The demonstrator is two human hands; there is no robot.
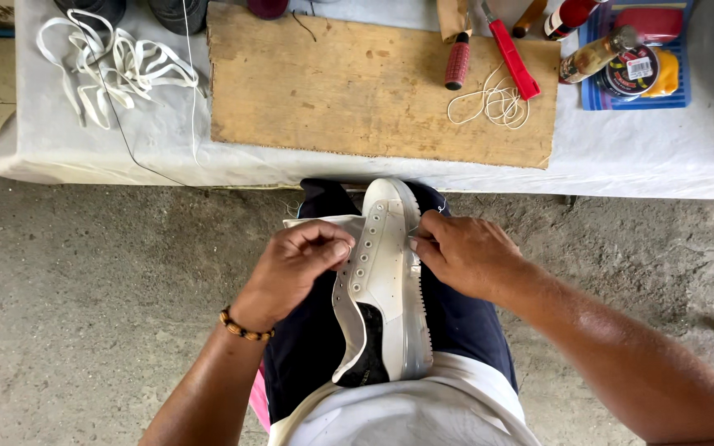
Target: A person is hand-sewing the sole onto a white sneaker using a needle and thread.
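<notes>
A white sneaker (386,281) with a black heel patch lies on its side across my lap, toe pointing toward the table. My left hand (295,263) is closed around the sneaker's upper and tongue at the eyelet side. Against the sole edge, my right hand (463,252) pinches something small, with a thin white thread running up from the fingertips. A beaded bracelet (245,329) sits on my left wrist.
A white-covered table (126,140) stands ahead with a wooden board (357,87) on it. White laces (117,66) lie at the left; coiled thread (493,103), a red-handled tool (512,58), bottles and a tin (634,70) at the right. Concrete floor surrounds me.
</notes>
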